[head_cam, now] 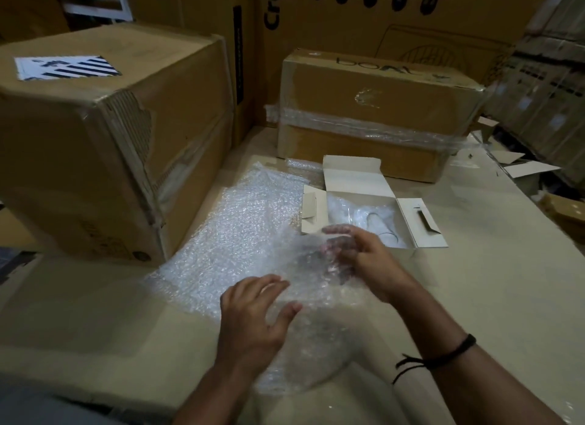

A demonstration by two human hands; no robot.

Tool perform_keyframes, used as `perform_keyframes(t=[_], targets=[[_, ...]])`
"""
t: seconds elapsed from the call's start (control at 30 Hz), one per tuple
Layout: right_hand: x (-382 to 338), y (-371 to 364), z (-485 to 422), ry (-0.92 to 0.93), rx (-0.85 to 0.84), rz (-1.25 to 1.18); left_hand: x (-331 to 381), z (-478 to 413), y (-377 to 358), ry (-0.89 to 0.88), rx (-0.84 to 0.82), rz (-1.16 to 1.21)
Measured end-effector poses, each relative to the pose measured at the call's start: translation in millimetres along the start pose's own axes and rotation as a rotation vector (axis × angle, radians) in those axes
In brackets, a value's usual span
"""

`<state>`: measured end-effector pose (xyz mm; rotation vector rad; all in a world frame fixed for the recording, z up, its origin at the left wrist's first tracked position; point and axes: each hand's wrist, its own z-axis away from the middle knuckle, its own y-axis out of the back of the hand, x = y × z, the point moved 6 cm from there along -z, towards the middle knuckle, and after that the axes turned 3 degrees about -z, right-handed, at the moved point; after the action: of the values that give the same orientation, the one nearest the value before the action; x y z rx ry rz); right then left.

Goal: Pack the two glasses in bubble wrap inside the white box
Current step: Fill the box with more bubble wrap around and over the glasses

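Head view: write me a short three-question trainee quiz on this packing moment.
1. True or false: the white box stands open with a bubble-wrapped bundle inside.
2. The left hand is: A) open, on the bubble wrap; B) inside the box; C) gripping scissors.
3. What circles the wrist of the right hand?
Key: 1 true; 2 A; 3 a black band.

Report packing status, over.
Left hand flat on wrap; right hand grips it. One wrapped glass in box. Box open, nothing blocking.
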<state>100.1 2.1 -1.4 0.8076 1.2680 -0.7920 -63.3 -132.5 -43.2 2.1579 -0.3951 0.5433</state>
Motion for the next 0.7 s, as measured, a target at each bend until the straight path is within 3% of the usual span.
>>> perform_keyframes(t=[0.13, 0.27, 0.33, 0.4, 0.53, 0.7], targets=[[-13, 44, 15, 0.04, -0.088, -0.061, -4, -1, -17, 0.183, -0.174, -0.01], [-2, 79, 17, 0.006, -0.162, -0.106, 20, -8, -42, 0.664, -0.338, 0.571], [7, 91, 16, -0.038, -0.198, -0.08, 36, -10, -58, 0.87, -0.347, 0.91], [17, 102, 17, -0.079, -0.201, 0.049, 37, -15, -70, 1.003, -0.303, 1.064], [44, 128, 24, -0.129, -0.078, 0.145, 26, -33, -72, 0.971, -0.185, 0.953], [58, 155, 32, -0.044, 0.015, 0.039, 51, -46, -64, 0.729, -0.059, 0.814]])
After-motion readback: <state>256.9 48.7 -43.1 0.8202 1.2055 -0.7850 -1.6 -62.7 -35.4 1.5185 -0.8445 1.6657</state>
